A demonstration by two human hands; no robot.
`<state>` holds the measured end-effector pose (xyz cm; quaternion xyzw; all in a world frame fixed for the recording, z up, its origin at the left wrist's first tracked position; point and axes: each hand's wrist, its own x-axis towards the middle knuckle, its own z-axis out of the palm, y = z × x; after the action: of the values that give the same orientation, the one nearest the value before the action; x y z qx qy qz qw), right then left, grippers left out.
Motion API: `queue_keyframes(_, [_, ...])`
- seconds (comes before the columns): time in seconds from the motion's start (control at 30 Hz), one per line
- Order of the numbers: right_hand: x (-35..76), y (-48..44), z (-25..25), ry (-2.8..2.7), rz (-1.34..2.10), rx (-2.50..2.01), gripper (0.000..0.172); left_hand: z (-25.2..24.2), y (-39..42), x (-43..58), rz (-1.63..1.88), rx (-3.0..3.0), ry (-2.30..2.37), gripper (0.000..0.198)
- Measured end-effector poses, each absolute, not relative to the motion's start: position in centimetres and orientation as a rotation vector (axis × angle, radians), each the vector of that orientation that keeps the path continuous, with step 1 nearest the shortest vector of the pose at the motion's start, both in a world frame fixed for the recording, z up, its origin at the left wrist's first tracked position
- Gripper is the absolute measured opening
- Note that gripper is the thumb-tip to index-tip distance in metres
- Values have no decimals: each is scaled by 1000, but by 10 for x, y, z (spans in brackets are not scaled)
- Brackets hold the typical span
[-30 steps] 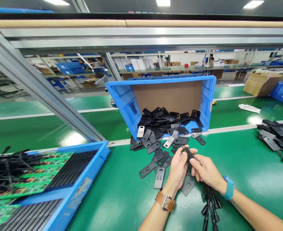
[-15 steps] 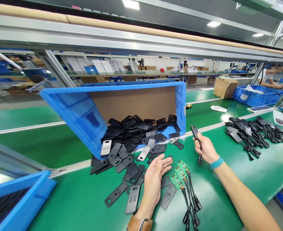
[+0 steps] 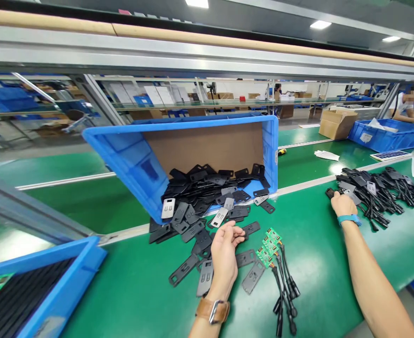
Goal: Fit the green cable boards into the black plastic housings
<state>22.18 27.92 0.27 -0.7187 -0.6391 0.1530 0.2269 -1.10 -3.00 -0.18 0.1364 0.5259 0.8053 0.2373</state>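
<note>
My left hand (image 3: 225, 256), with a brown watch strap at the wrist, is closed, its curled fingertips on the end of a black plastic plate (image 3: 252, 228). Loose slotted plates (image 3: 183, 270) lie around it on the green bench. Just to its right are several green circuit boards (image 3: 270, 241) with black cables (image 3: 285, 286). Far out to the right, my right hand (image 3: 345, 207), wearing a teal wristband, grips a black plastic case (image 3: 330, 193) beside a pile of black cased cables (image 3: 363, 197). My fingers and palm hide most of that case.
A tipped blue crate (image 3: 270, 155) spills black plates onto the bench. Another blue bin (image 3: 87, 267) with dark parts stands front left. Farther right are a white glove (image 3: 326, 155), a cardboard box (image 3: 337, 124), a blue crate (image 3: 386, 136) and a co-worker (image 3: 406, 110).
My right hand has moved right with the black case, to the edge of the cable pile. The fingers of my left hand have curled from open onto a plate. The view has shifted slightly.
</note>
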Motion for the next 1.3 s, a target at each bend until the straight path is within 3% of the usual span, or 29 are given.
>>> queue_keyframes(0.17, [185,244,17,-1990,151,-1719,52,-4,-30,-14,2264,387,1540,37])
queue_keyframes(0.27, [158,208,20,-2422,263,-1299,45,-5,-29,-13,2251,436,1579,35])
queue_keyframes(0.4, [135,152,7,-2772,455,-966,54,-9,-30,-12,2208,550,1715,31])
queue_keyframes(0.5, [130,123,-4,-2863,480,-825,42,-11,-32,-13,2083,706,1961,27])
queue_keyframes(0.6, [127,114,-5,-2838,598,-765,32,-13,-34,-13,1890,1002,2182,26])
queue_keyframes(0.77, [122,124,3,-2607,982,-799,26,-22,-36,-12,1492,1406,2358,40])
queue_keyframes(1.03, [113,128,1,-1920,1621,-747,43,-21,-35,-8,873,1734,2626,43])
queue_keyframes(1.17, [109,122,-2,-1866,1703,-743,45,-13,-37,-4,629,1833,2631,40])
queue_keyframes(1.3, [107,119,-6,-1884,1674,-715,45,-7,-41,-4,624,1844,2597,38])
